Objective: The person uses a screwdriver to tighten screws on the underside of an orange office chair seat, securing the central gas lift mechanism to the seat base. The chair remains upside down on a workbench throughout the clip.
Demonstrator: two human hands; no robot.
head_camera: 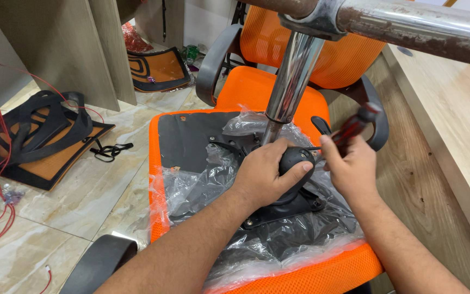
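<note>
Overturned orange mesh seat cushion (pixel 322 275), underside up, partly wrapped in clear plastic film (pixel 202 185). At centre, the left hand (pixel 265 171) is curled around the black tilt mechanism (pixel 295 163) bolted to the seat's black base panel (pixel 186 139). At 3 o'clock of it, the right hand (pixel 349 169) is closed around a red-and-black screwdriver (pixel 357 122), handle pointing to 1 o'clock. A chrome gas-lift column (pixel 292 76) rises from the mechanism toward 12 o'clock, meeting rusted chrome base arms (pixel 420 27). Beyond stands an upright orange chair (pixel 267 90). At 9 o'clock, on the tiled floor (pixel 82 190), lies a black backrest frame (pixel 39 128).
</note>
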